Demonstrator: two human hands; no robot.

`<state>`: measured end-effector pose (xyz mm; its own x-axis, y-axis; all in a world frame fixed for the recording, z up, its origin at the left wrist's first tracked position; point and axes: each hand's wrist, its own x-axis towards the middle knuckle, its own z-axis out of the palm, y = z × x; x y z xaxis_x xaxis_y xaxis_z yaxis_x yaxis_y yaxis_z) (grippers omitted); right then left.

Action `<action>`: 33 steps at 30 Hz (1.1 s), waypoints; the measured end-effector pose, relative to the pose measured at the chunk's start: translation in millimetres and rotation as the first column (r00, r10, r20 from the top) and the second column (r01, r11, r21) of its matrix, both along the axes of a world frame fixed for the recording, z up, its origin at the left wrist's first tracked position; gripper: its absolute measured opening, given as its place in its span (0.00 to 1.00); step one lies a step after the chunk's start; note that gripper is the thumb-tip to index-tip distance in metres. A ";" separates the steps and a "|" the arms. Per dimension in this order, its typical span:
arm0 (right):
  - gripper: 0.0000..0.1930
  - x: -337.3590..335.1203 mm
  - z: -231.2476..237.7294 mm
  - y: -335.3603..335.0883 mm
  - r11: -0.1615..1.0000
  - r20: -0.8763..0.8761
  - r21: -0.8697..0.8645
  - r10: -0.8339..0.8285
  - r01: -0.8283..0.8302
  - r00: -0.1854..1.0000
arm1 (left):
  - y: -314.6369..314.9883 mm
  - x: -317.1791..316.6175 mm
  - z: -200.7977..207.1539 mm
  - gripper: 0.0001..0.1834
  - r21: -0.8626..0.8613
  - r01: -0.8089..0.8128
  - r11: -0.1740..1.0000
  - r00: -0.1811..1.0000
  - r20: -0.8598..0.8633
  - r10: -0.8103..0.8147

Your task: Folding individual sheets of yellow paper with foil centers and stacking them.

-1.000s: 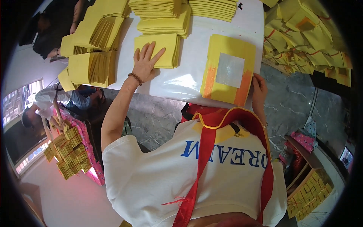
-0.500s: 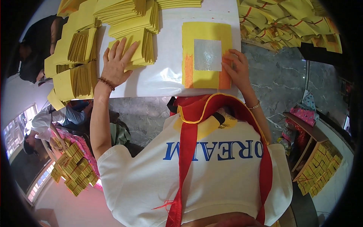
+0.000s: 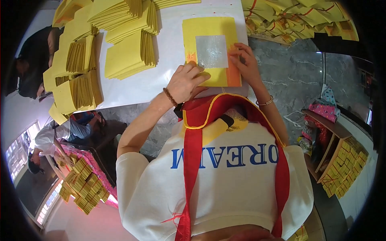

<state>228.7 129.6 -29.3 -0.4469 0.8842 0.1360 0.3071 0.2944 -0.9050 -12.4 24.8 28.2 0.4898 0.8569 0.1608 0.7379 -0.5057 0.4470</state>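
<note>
And here's the yellow paper (image 3: 211,26), flat on the white bench (image 3: 169,46) near its front edge, a silvery square (image 3: 211,51) facing up between 2 orange bands (image 3: 233,76). The left hand (image 3: 185,82) is at the lower left corner, fingers curled over the paper; the right hand (image 3: 246,64) is at the right side, fingers bent. Is either grip closed on it or merely resting (I can't tell from this angle)? Off to the left, folded yellow stacks (image 3: 126,54) lie fanned.

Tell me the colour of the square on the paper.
The square is silvery grey, clearest in the head view.
</note>
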 end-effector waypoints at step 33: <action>0.16 11.1 -7.9 4.7 0.989 0.015 0.086 0.120 -0.121 0.993 | 21.0 -20.1 -16.2 0.12 -0.753 -0.171 0.635 0.689 0.369 0.624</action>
<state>239.8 134.2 -37.2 -0.5508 0.8091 0.2049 0.2737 0.4070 -0.8715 -32.5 45.8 12.0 0.0775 0.9230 -0.3770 0.2802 0.3427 0.8967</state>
